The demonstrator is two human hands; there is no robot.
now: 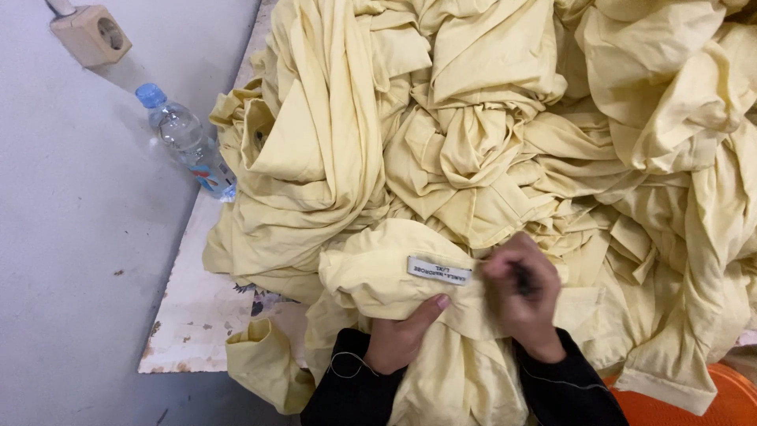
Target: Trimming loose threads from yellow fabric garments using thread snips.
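I'm looking straight down on a big heap of pale yellow cotton garments [489,118], crumpled and knotted together, covering most of a worn white bench [197,315] with chipped paint along its near edge. Right in front of me is one pale yellow garment [378,276], lying at the near side of the heap, its neck area turned up so the small white sewn-in label [439,270] faces the camera.

My left hand [402,335] is under that fold, fingers [432,308] closed on the cloth just below the label, thumb pressing up against the fabric. My right hand [522,296] sits just beside the label, to its right, and it's blurred; the fingers are curled in tight and there's something small and dark inside them, but I cannot tell what it is. That hand touches the same garment. Both wrists come out of black sleeves [579,386].

Off to the left, near the bench edge, a clear plastic water bottle with a blue cap [185,142] lies tilted, touching the heap. Beyond it, a beige wall socket [91,33] sits on the grey wall. Bottom right, an orange rounded surface [729,398] peeks from under the cloth.
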